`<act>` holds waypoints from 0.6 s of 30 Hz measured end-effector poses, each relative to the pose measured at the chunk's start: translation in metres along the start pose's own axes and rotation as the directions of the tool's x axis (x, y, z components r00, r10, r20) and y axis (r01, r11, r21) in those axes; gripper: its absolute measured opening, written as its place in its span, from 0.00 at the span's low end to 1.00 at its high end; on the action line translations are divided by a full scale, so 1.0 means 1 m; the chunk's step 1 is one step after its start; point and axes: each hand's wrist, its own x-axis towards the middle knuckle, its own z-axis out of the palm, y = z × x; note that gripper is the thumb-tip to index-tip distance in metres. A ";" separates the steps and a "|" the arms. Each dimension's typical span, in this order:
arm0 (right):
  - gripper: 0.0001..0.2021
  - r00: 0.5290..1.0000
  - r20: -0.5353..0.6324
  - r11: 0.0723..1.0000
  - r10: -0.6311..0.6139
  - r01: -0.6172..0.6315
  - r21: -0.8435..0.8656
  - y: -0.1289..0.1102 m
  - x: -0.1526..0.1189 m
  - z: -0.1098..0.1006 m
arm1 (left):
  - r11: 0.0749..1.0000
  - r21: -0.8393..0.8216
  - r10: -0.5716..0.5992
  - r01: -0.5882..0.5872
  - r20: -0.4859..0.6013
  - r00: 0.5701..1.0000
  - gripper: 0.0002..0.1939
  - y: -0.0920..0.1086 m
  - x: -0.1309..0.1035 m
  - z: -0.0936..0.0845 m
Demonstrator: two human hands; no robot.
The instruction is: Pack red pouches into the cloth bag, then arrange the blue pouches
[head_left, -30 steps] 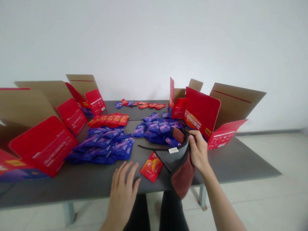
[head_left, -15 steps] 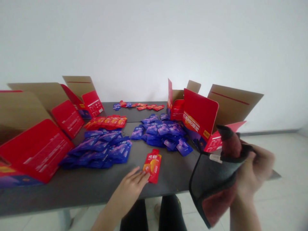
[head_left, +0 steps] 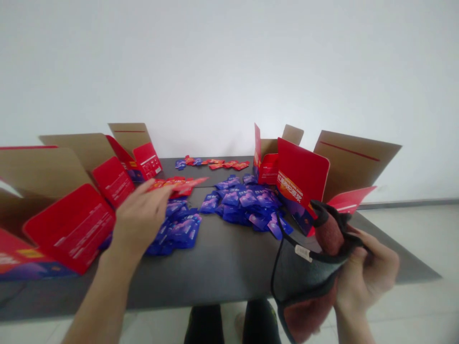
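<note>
My left hand [head_left: 139, 215] is closed on a flat red sachet [head_left: 195, 182], holding it over the left side of the table. Beneath it lie a pile of red sachets [head_left: 184, 191] and a pile of blue-purple sachets [head_left: 182, 231], both partly hidden by the hand. At the right, my right hand [head_left: 371, 270] grips a maroon and grey cloth item [head_left: 304, 277] with black edging and a white tag. The cloth hangs over the table's front edge, its exact kind unclear. Another blue-purple sachet pile [head_left: 244, 203] lies mid-table.
Open red cartons [head_left: 71, 224] stand along the left side. At the right are a smaller open carton [head_left: 268, 168] and a larger one [head_left: 303, 174]. Red and blue sachets [head_left: 229, 164] lie in a row at the back of the dark table [head_left: 215, 272], near the wall.
My left hand has lifted the red sachet from the table's front middle and carried it left and away from me. My right hand, still gripping the cloth, has shifted slightly left.
</note>
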 end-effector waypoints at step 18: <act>0.05 0.961 0.210 0.926 -0.179 0.237 -0.295 0.040 -0.059 0.017 | 0.867 0.421 -0.488 0.267 0.607 0.627 0.19 -0.148 -0.008 0.168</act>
